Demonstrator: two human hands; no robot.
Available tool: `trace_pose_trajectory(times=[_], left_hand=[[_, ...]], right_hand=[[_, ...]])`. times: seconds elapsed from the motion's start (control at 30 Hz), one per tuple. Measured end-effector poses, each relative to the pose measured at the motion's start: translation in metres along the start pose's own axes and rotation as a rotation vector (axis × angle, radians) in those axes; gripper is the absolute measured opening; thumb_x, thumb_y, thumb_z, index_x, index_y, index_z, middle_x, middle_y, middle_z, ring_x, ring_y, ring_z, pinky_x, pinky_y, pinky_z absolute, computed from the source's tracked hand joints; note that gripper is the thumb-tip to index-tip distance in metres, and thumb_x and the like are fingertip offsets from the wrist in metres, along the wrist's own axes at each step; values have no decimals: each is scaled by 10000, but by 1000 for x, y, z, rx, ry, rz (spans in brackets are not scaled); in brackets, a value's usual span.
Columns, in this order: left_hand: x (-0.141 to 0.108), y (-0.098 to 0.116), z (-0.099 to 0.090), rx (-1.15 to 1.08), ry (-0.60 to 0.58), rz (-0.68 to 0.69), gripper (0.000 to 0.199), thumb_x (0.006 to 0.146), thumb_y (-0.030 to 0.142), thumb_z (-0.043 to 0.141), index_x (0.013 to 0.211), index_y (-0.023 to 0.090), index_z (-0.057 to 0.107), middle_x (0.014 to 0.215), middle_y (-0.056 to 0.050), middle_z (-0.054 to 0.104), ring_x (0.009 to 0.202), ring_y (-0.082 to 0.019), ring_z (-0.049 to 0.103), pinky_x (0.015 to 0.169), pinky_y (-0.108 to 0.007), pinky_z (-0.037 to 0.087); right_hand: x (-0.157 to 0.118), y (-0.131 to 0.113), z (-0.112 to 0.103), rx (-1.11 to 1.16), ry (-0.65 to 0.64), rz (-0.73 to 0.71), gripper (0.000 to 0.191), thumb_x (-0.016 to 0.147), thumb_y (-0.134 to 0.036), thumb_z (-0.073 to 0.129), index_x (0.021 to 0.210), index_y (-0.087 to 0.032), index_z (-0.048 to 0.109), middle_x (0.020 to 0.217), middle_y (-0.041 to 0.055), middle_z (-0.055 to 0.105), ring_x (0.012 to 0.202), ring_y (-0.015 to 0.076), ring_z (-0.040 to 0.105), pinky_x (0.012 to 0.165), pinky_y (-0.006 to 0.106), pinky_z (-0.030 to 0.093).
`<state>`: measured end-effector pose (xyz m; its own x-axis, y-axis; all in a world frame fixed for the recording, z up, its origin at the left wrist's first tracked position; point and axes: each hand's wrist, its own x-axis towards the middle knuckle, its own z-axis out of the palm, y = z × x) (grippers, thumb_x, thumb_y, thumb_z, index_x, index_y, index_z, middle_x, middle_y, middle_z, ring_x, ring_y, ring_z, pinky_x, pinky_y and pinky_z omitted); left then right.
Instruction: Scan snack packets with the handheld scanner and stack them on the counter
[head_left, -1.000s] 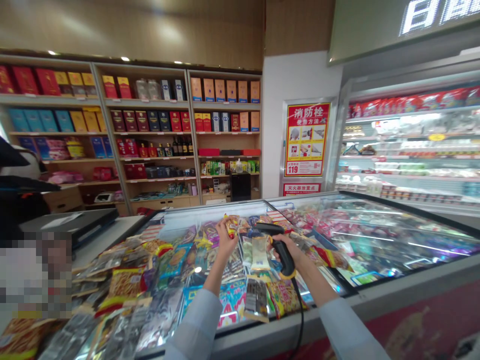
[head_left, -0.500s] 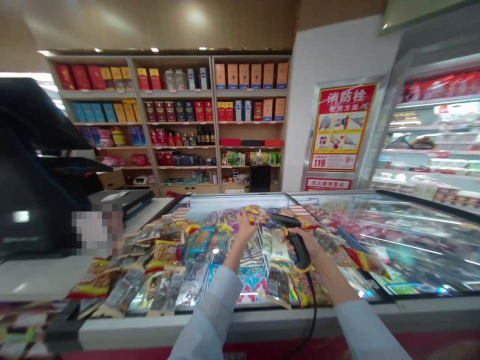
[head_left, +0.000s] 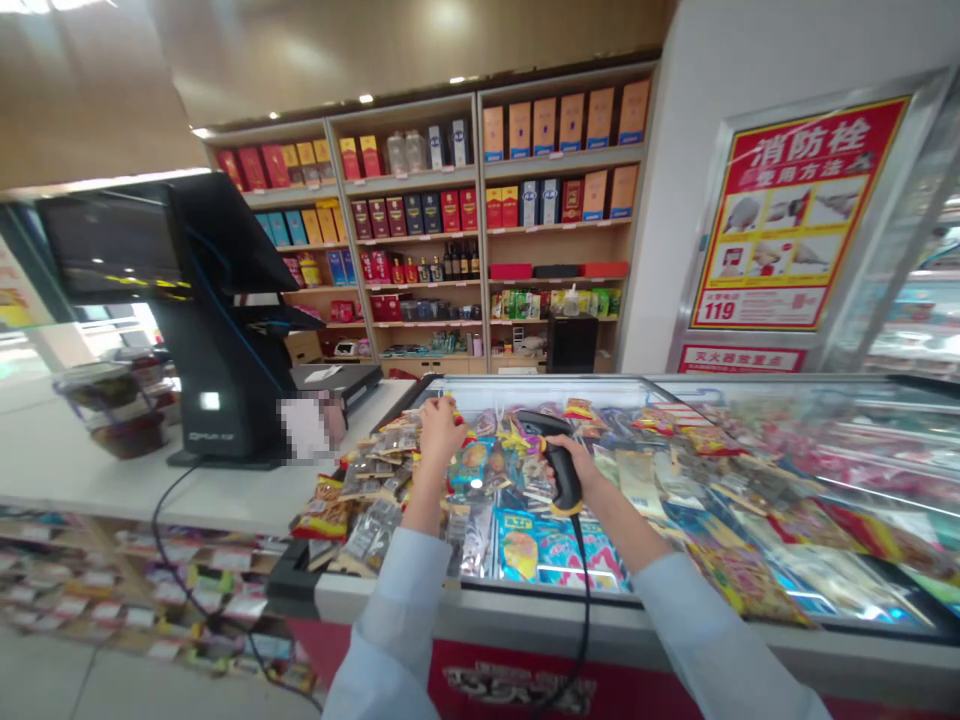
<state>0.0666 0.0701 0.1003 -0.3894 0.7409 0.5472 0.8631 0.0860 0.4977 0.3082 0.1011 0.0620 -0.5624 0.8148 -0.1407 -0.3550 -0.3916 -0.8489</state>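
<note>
My right hand [head_left: 574, 467] is wrapped round the grip of a black-and-yellow barcode scanner [head_left: 564, 480]. The scanner's head points left above the snack packets, and its cable hangs down over the freezer's front. To the left, my left hand [head_left: 441, 432] is closed with bent fingers at a red-and-yellow snack packet [head_left: 455, 408], which it mostly hides. Under both hands, many snack packets lie spread on the glass top of a chest freezer. A blue packet [head_left: 476, 460] lies between the hands, and a larger blue-and-pink packet [head_left: 555, 550] is nearer the front edge.
A black checkout terminal [head_left: 232, 350] stands on the white counter [head_left: 225, 500] to the left, near stacked tubs [head_left: 112, 410]. Another red-and-yellow packet [head_left: 581, 409] lies toward the freezer's back. Shelves of boxes and bottles [head_left: 416, 215] stand behind. A red poster [head_left: 802, 215] hangs on the right wall.
The view has turned left. My left hand has moved left, away from a red-and-yellow packet near the back, to packets on the left. The scanner has stayed in my right hand and moved left.
</note>
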Motion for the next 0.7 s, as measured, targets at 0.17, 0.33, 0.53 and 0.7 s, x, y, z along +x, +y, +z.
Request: trace_pose_trajectory(times=[0.17,0.33,0.53,0.7], left_hand=[[-8,-52,-5,181,104,37,467,728,112,518,1192,168,529,1349,-176,410,1283,-311,371,1033,-455,334],[-12,-75,12,201,160,66,490,780,340,586,1247,206,527,1422,-174,381,1283,-340,384,1046,-539,294],[-10,-82,19,143,148,-5,497,837,542,470,1256,286,552,1383,-119,463,1240,-303,448,1094,-552,213],[-11,-85,21,174,181,-11,414,868,418,454,1250,307,566,1385,-109,448,1240,-299,439,1093,-548,219]], right_hand=[[30,36,24,147,-71,-53,186,712,-322,569,684,-139,590,558,18,578,381,75,446,349,185,367],[53,69,25,222,-112,-36,187,670,-338,608,690,-153,582,556,12,571,382,75,434,348,186,354],[66,86,18,235,-105,-8,225,648,-359,629,711,-145,604,556,4,559,362,62,409,340,185,344],[64,86,18,253,-83,-36,219,673,-361,615,687,-144,595,554,10,554,368,66,413,350,197,358]])
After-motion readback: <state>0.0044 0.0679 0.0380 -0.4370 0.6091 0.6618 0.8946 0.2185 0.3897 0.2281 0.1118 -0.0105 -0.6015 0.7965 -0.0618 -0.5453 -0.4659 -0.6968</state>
